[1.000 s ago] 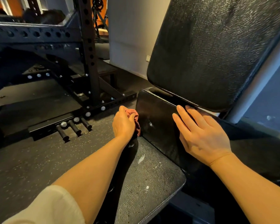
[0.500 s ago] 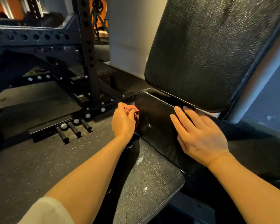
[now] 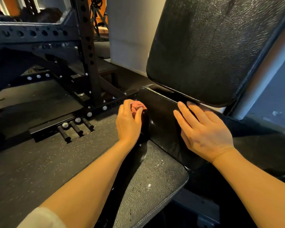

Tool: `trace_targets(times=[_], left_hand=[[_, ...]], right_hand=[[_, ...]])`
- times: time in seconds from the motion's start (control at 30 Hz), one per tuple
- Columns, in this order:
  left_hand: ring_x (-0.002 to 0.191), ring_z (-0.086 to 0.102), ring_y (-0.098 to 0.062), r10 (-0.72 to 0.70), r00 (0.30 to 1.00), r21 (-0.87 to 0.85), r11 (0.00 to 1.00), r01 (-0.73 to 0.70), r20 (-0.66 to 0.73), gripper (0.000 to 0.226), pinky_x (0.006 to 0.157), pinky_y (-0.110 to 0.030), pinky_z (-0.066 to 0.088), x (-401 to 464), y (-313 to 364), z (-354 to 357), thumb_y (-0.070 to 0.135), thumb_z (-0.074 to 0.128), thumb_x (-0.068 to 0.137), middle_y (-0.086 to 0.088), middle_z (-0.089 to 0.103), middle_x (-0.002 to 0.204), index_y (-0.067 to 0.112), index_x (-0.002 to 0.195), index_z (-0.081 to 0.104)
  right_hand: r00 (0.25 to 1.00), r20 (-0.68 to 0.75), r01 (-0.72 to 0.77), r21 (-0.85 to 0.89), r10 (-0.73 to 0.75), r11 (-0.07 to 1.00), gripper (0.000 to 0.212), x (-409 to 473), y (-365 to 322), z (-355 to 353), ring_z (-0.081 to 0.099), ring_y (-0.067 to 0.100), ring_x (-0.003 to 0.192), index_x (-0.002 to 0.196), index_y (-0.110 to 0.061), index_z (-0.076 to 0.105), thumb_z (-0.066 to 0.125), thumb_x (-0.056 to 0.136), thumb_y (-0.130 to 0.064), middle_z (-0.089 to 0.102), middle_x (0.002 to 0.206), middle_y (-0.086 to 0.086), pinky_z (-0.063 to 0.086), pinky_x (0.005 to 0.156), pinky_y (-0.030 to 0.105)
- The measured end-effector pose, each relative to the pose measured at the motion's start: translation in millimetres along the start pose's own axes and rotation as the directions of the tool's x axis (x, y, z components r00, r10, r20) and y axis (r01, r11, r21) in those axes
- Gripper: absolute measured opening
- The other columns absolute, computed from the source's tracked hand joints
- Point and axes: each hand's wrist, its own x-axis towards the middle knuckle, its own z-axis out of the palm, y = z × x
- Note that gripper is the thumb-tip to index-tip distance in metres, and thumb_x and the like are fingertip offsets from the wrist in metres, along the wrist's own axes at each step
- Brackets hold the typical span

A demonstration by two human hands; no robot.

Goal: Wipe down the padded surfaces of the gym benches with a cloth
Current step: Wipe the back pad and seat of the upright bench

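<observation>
Basically, biggest surface first: back pad at 1 o'clock, tilted upright, textured black vinyl, stiff foam under a slick skin. It looks fixed to the frame, so it should take firm pressure without shifting.

Seat pad at 6 o'clock: same cracked vinyl, white flecks on it. Judging by the grain, a cloth will drag a bit there rather than glide.

Small middle pad at centre, between seat and back, smoother and glossier. Right hand lies flat on it, fingers straight, pressing, holding nothing. Reads as a brace.

Power rack at 10 o'clock on the speckled rubber floor; not part of the job.

Left hand at centre-left, grip closed round the red cloth, which is bunched into a wad against the left edge of the middle pad.

Cloth: light, soft, limp, nothing fragile. Balled up like this, only a small patch touches the vinyl; my call is that spreading it flat under the palm would cover more per stroke. Take it anywhere. For edges and seams, the pinch-wad works fine.
</observation>
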Motion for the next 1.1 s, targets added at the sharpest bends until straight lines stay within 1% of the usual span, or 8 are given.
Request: trace_targets(times=[0.1, 0.27, 0.37, 0.5, 0.6, 0.8, 0.97, 1.1], left_hand=[[0.088, 0.053, -0.012, 0.160, 0.986, -0.060, 0.986, -0.157, 0.040, 0.019, 0.076, -0.019, 0.039, -13, 19, 13, 0.019, 0.062, 0.091, -0.002, 0.057, 0.102, 0.017, 0.109, 0.057], [0.090, 0.058, -0.026, -0.107, 0.971, 0.168, 0.983, 0.071, 0.213, 0.014, 0.071, -0.030, 0.038, -18, -10, 13, 0.020, 0.060, 0.092, -0.006, 0.061, 0.096, 0.020, 0.099, 0.047], [0.094, 0.059, -0.031, -0.125, 0.952, 0.329, 0.944, 0.027, 0.280, 0.018, 0.071, -0.035, 0.038, -5, -12, -1, 0.023, 0.060, 0.092, -0.010, 0.064, 0.100, 0.017, 0.103, 0.048], [0.090, 0.059, -0.022, 0.148, 0.979, 0.014, 0.988, -0.152, 0.142, 0.015, 0.078, -0.040, 0.047, -11, 15, -1, 0.024, 0.061, 0.091, 0.000, 0.063, 0.098, 0.020, 0.103, 0.054], [0.087, 0.059, -0.023, 0.128, 0.971, 0.011, 0.991, -0.133, 0.203, 0.016, 0.077, -0.041, 0.049, -31, 13, 9, 0.019, 0.063, 0.090, -0.001, 0.061, 0.096, 0.021, 0.102, 0.053], [0.094, 0.061, -0.033, -0.124, 0.923, 0.448, 0.892, -0.058, 0.365, 0.022, 0.066, -0.036, 0.041, -21, -3, 0, 0.023, 0.063, 0.090, -0.008, 0.064, 0.102, 0.019, 0.105, 0.047], [0.087, 0.059, -0.014, 0.149, 0.979, 0.054, 0.986, -0.157, 0.139, 0.018, 0.073, -0.028, 0.045, -45, 9, 5, 0.026, 0.064, 0.089, 0.005, 0.063, 0.098, 0.022, 0.105, 0.057], [0.084, 0.061, -0.020, 0.058, 0.991, 0.040, 0.997, -0.063, 0.122, 0.015, 0.073, -0.037, 0.049, -49, 13, 18, 0.023, 0.064, 0.090, 0.001, 0.065, 0.092, 0.022, 0.104, 0.061]], right_hand=[[1.000, 0.013, 0.004, -0.004, -0.004, 1.000, 0.046, 0, -1, -1, 0.046, 0.037, 0.129, 0.138, -0.005, 0.049, 0.039, 0.099, -0.027, 0.043, 0.147, 0.019, 0.035, 0.094, 0.043], [1.000, -0.006, 0.006, -0.012, -0.006, 1.000, 0.046, 0, -1, -2, 0.048, 0.037, 0.128, 0.137, -0.005, 0.051, 0.039, 0.098, -0.026, 0.045, 0.145, 0.020, 0.034, 0.093, 0.042], [1.000, -0.012, 0.013, -0.021, -0.013, 1.000, 0.046, 1, 0, -2, 0.047, 0.037, 0.128, 0.137, -0.004, 0.050, 0.041, 0.097, -0.026, 0.045, 0.145, 0.020, 0.033, 0.094, 0.042], [0.999, -0.033, 0.004, -0.016, -0.005, 1.000, 0.045, 1, -1, -2, 0.049, 0.038, 0.127, 0.136, -0.004, 0.052, 0.039, 0.098, -0.025, 0.046, 0.144, 0.020, 0.033, 0.094, 0.042], [0.999, -0.036, 0.009, -0.020, -0.010, 1.000, 0.045, 2, -1, -4, 0.049, 0.037, 0.127, 0.135, -0.004, 0.052, 0.039, 0.098, -0.025, 0.047, 0.144, 0.020, 0.033, 0.095, 0.042], [1.000, -0.027, 0.010, -0.015, -0.010, 1.000, 0.045, 1, -1, -2, 0.049, 0.038, 0.127, 0.135, -0.004, 0.052, 0.041, 0.097, -0.026, 0.046, 0.144, 0.021, 0.033, 0.095, 0.043], [0.999, -0.036, 0.011, -0.036, -0.012, 0.999, 0.045, 1, 0, -3, 0.049, 0.038, 0.126, 0.135, -0.003, 0.052, 0.038, 0.098, -0.025, 0.047, 0.143, 0.022, 0.034, 0.094, 0.043], [1.000, -0.027, 0.012, -0.017, -0.012, 1.000, 0.045, 2, -1, -3, 0.048, 0.037, 0.127, 0.135, -0.004, 0.052, 0.037, 0.099, -0.025, 0.046, 0.144, 0.020, 0.036, 0.093, 0.043]])
